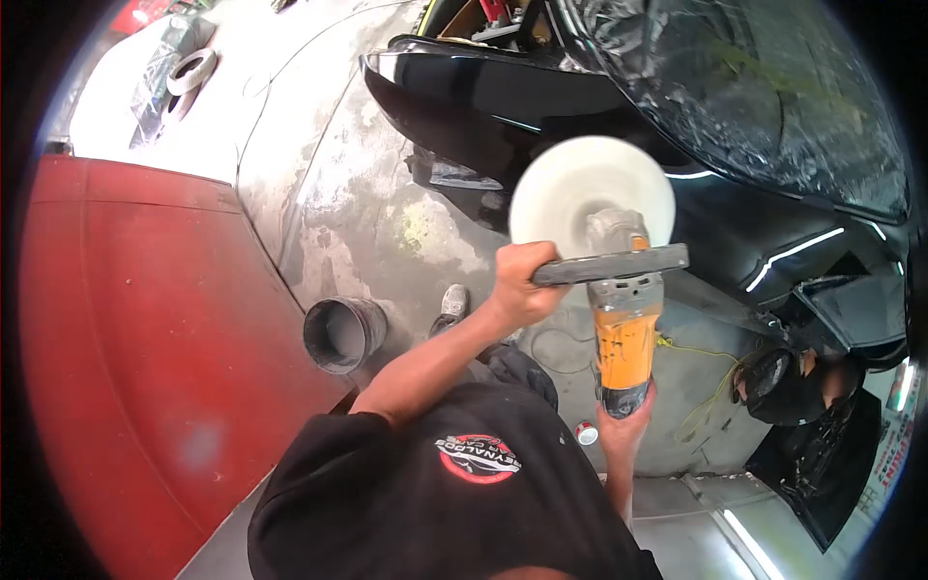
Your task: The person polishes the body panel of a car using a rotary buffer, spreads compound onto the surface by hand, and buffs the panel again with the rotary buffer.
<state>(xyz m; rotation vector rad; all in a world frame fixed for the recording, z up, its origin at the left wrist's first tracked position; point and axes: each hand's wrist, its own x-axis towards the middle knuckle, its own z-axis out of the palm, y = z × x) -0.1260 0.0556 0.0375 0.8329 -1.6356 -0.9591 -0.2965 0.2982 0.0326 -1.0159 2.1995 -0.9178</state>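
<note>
An orange and grey power polisher (pixel 623 333) with a large round white pad (pixel 556 188) is held in front of me. My left hand (pixel 527 280) is wrapped around the left end of its dark bar handle (pixel 628 263). My right hand (pixel 628 422) is closed around the dark rear end of the orange body. The pad overlaps the glossy black car panel (pixel 483 101); whether it touches the paint or spins, I cannot tell.
Plastic sheeting (pixel 754 87) covers the car's glass. A bucket (pixel 343 336) stands beside a red panel (pixel 145 338). Another person (pixel 797 387) is low at the right, near a yellow cord (pixel 710 406). A small can (pixel 586 432) and a tire (pixel 191 72) are also around.
</note>
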